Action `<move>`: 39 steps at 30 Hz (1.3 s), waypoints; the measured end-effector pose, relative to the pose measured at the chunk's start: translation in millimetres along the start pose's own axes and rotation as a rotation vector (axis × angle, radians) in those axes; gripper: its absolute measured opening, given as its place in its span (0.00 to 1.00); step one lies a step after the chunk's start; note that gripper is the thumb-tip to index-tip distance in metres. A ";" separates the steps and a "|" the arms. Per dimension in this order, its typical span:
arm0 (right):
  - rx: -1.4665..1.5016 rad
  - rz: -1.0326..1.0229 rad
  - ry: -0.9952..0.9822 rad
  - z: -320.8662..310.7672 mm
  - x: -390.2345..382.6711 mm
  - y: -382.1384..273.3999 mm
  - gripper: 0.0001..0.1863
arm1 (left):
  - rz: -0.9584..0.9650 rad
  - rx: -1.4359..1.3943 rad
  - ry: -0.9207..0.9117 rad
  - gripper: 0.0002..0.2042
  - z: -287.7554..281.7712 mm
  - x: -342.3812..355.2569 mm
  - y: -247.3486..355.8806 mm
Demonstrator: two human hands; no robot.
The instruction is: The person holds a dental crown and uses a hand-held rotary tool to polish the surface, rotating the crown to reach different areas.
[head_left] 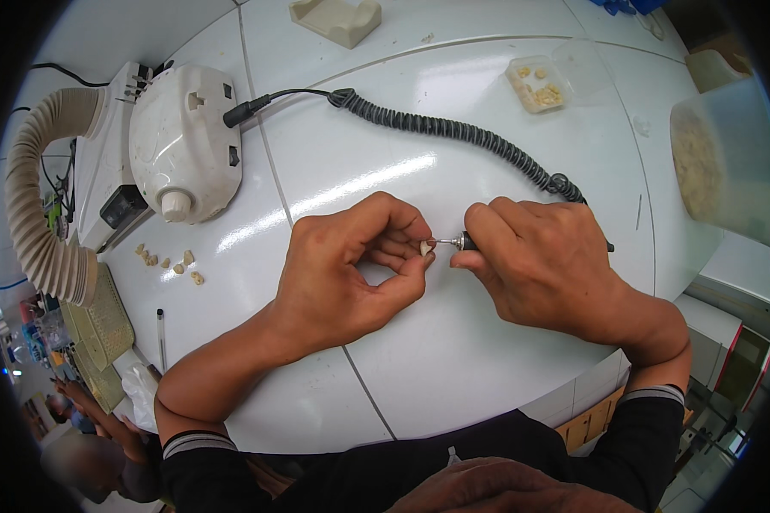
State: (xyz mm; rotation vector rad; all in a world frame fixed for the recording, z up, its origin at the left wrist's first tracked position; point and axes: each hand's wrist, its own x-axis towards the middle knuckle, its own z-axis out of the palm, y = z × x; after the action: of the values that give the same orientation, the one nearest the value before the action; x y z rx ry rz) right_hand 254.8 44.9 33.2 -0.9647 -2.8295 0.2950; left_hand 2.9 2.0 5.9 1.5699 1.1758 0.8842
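My left hand (342, 269) pinches a small cream-white piece, tooth-like in shape (425, 248), between thumb and fingertips. Wrapped in my right hand (547, 265) is a rotary handpiece (465, 242), its thin metal bit pointing left. The bit's tip is at the cream piece; whether it touches cannot be made out. A coiled black cord (453, 128) runs from behind my right hand to a white micromotor control unit (184, 145) at the far left. Both hands are over the middle of the white tabletop (453, 376).
Several cream crumb-like pieces (178, 268) and a pen (161, 338) lie at left, near a ribbed beige hose (27, 188). A small transparent box of yellowish pieces (535, 85) stands far right, a larger tub (727, 158) beyond it. A beige block (338, 21) sits at the back. Another person (103, 466) is lower left.
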 end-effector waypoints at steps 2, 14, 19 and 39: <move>-0.004 0.017 -0.003 -0.4 0.2 -0.2 0.22 | 0.001 -0.002 0.004 0.08 0.1 0.0 0.2; 0.013 0.013 -0.012 -0.4 -0.3 0.1 0.22 | 0.013 0.010 -0.007 0.08 -1.5 0.7 1.1; 0.011 -0.003 0.002 -0.3 -0.1 0.7 0.22 | 0.008 -0.006 0.006 0.08 -0.2 -0.2 -0.8; 0.029 -0.006 -0.008 -2.8 0.6 2.6 0.21 | 0.007 0.002 0.009 0.09 -0.2 -0.2 -1.2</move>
State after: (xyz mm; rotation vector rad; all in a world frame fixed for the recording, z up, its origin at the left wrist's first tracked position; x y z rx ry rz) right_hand 256.4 47.6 35.3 -0.9512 -2.8267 0.3386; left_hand 2.4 2.0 4.8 1.5741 1.1781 0.8960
